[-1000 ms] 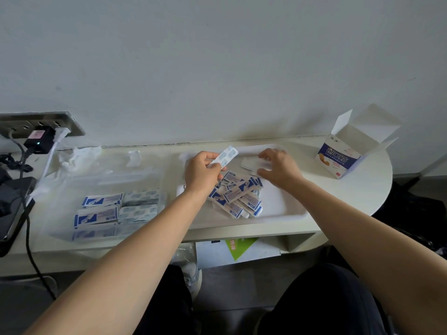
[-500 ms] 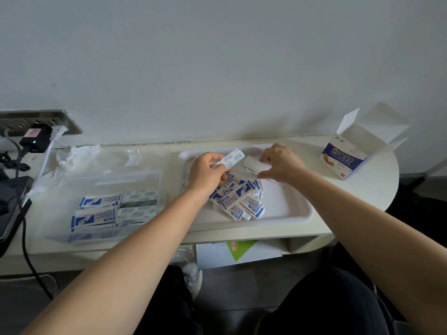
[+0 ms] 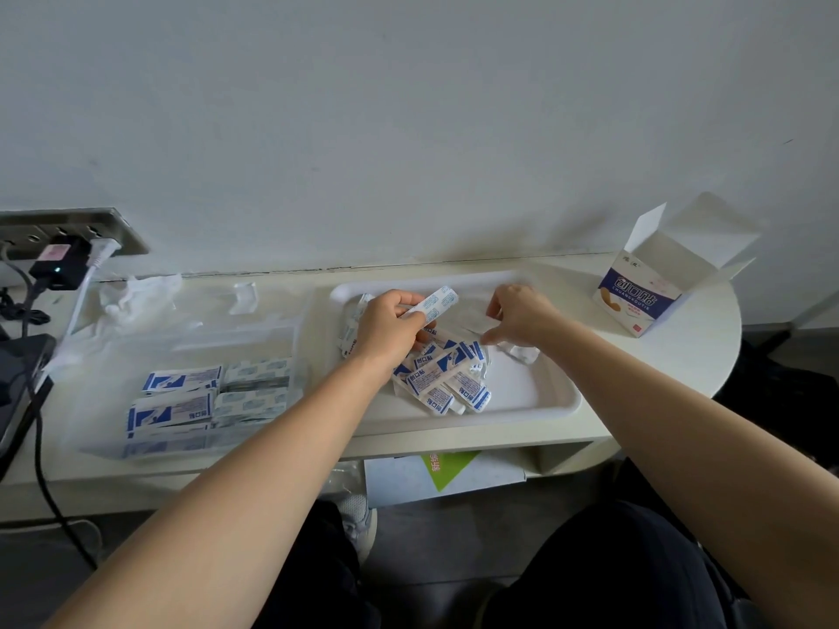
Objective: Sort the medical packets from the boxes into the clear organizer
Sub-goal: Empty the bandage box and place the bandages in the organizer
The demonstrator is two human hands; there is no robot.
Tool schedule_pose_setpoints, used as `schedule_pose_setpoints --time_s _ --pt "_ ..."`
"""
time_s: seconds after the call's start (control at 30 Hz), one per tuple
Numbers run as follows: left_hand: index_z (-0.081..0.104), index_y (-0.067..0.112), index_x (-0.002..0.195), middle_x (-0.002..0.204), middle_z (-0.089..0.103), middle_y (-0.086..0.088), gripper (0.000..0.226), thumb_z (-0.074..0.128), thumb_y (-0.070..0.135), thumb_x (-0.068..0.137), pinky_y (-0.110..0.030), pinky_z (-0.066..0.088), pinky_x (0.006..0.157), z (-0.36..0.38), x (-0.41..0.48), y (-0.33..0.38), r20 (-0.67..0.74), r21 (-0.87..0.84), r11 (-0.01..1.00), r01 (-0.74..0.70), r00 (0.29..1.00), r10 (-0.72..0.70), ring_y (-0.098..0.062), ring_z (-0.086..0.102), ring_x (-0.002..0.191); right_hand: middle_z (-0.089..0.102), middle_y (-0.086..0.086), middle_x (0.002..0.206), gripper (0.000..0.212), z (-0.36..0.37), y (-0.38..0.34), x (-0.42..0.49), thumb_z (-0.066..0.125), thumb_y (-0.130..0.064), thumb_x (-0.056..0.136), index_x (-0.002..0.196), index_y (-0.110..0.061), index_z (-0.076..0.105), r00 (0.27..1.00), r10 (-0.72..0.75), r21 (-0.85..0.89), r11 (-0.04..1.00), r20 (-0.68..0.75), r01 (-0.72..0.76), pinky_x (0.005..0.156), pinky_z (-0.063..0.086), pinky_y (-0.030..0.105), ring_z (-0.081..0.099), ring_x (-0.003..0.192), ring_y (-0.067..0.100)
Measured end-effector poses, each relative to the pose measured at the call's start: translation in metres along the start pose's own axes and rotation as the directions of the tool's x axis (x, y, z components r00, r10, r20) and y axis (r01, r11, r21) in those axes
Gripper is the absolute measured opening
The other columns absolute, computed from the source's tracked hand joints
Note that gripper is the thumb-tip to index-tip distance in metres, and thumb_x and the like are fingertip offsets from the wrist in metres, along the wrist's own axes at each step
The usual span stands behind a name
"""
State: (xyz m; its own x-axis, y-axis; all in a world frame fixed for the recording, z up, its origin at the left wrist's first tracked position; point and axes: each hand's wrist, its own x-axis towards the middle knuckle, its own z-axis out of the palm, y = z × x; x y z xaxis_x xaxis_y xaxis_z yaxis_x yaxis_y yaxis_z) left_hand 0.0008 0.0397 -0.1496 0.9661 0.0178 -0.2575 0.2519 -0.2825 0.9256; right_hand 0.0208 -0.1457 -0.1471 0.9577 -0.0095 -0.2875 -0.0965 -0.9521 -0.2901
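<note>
- Head view: a single packet (image 3: 436, 302) is pinched between the thumb and curled fingers of the left hand (image 3: 390, 329). It is raised just above the back left of the white tray (image 3: 522, 417), with its far end tilted up and to the right.
- The right hand (image 3: 517, 315) is held over the tray's back middle, fingers curled downward with the tips at the back edge of the loose pile of packets (image 3: 449, 376). Whether anything is pinched there cannot be told.
- The pile is heaped in the tray's left half and partly hidden under the left hand. Bare tray floor is left open to its right, up to the raised right rim.
- A crumpled clear wrapper (image 3: 522, 354) is seen on the tray floor just beside the right fingertips.
- The clear organizer (image 3: 136, 347) is set just left of the tray. Sorted stacks (image 3: 181, 401) are lined up in its front part, and bare organizer floor shows behind them.
- The opened box (image 3: 635, 297) is stood near the rounded right end of the table (image 3: 658, 365), flaps up, well apart from the tray, with bare tabletop between.
- The left end is crowded by a wall socket strip (image 3: 91, 229), a black adapter (image 3: 56, 265) and cables.
- Crumpled plastic (image 3: 136, 297) is bunched behind the organizer, against the wall.
</note>
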Motion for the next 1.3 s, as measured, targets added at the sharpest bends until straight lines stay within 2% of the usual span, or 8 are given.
schedule_pose_setpoints --time_s 0.13,0.2,0.3,0.5,0.7,0.8,1.03,1.3 --pt "0.06 0.011 0.107 0.082 0.068 -0.001 0.024 0.052 -0.001 0.088 -0.026 0.052 0.055 0.0 0.001 -0.002 0.001 -0.004 1.0 0.009 1.0 -0.009 -0.01 0.062 0.058 0.057 0.0 0.079 0.025 0.001 0.0 -0.003 0.081 -0.024 0.07 0.079 -0.014 0.06 0.999 0.032 0.059 0.998 0.015 -0.033 0.061 0.043 0.026 0.052 0.081 0.023" --pt "0.06 0.01 0.108 0.084 0.068 -0.002 0.025 0.052 -0.001 0.088 -0.028 0.053 0.058 0.0 0.001 -0.002 0.005 -0.004 1.0 0.012 1.0 -0.012 -0.011 0.062 0.058 0.041 -0.005 0.062 0.037 0.001 0.0 -0.005 0.078 -0.021 0.071 0.058 -0.02 0.044 0.999 0.03 0.084 0.996 0.028 -0.032 0.047 0.029 0.023 0.042 0.071 0.021" --pt "0.056 0.015 0.109 0.084 0.068 -0.005 0.029 0.049 -0.003 0.088 -0.028 0.052 0.056 0.0 -0.002 0.0 0.0 -0.008 1.0 0.019 1.0 -0.019 -0.01 0.062 0.052 0.052 -0.003 0.061 0.02 0.0 0.006 -0.006 0.074 -0.017 0.074 0.062 -0.017 0.058 0.997 0.061 0.257 0.965 -0.041 -0.048 0.048 0.035 0.024 0.05 0.065 0.019" --pt "0.064 0.011 0.104 0.102 0.069 -0.015 0.035 0.04 -0.009 0.089 -0.027 0.055 0.058 0.006 -0.005 0.004 0.06 -0.041 0.999 0.012 0.998 -0.01 -0.018 0.065 0.056 0.057 0.008 0.073 0.015 -0.006 0.016 -0.013 0.075 -0.015 0.079 0.079 -0.002 0.068 0.999 0.037 0.827 0.563 -0.024 -0.001 0.067 0.044 0.03 0.05 0.069 0.016" --pt "0.071 0.011 0.101 0.099 0.07 -0.005 0.023 0.049 0.01 0.095 -0.032 0.058 0.078 0.014 -0.012 0.01 0.156 -0.126 0.991 0.038 0.988 -0.018 -0.022 0.07 0.084 0.067 0.005 0.084 0.014 0.002 0.012 -0.019 0.073 -0.011 0.081 0.094 -0.008 0.067 0.997 0.052 0.957 0.281 0.057 -0.07 0.065 0.054 0.018 0.063 0.073 0.012" --pt "0.072 0.021 0.095 0.098 0.072 0.0 0.012 0.063 0.028 0.09 -0.032 0.053 0.084 0.016 -0.013 0.011 0.173 -0.092 0.996 -0.012 0.984 0.028 -0.018 0.068 0.093 0.066 0.003 0.081 0.009 0.003 0.01 -0.022 0.071 -0.01 0.083 0.089 -0.01 0.066 0.997 0.056 0.968 0.241 0.058 -0.069 0.063 0.053 0.017 0.062 0.07 0.01" --pt "0.071 0.006 0.093 0.083 0.073 -0.012 0.01 0.072 0.01 0.083 -0.018 0.051 0.051 0.017 -0.018 0.016 0.117 -0.098 0.994 0.053 0.992 -0.042 -0.014 0.068 0.062 0.068 0.006 0.084 0.014 0.007 0.004 -0.022 0.072 -0.01 0.082 0.095 -0.005 0.067 0.999 0.032 0.961 0.274 0.018 -0.026 0.071 0.056 0.024 0.063 0.073 0.015" --pt "0.07 0.003 0.089 0.078 0.074 -0.01 0.013 0.072 0.015 0.084 -0.023 0.053 0.055 0.015 -0.021 0.018 0.129 -0.164 0.985 0.053 0.991 -0.032 -0.015 0.07 0.062 0.069 0.016 0.095 0.018 0.008 0.001 -0.023 0.071 -0.01 0.084 0.098 0.0 0.067 1.0 0.001 0.969 0.247 0.016 -0.015 0.09 0.054 0.038 0.065 0.086 0.024"
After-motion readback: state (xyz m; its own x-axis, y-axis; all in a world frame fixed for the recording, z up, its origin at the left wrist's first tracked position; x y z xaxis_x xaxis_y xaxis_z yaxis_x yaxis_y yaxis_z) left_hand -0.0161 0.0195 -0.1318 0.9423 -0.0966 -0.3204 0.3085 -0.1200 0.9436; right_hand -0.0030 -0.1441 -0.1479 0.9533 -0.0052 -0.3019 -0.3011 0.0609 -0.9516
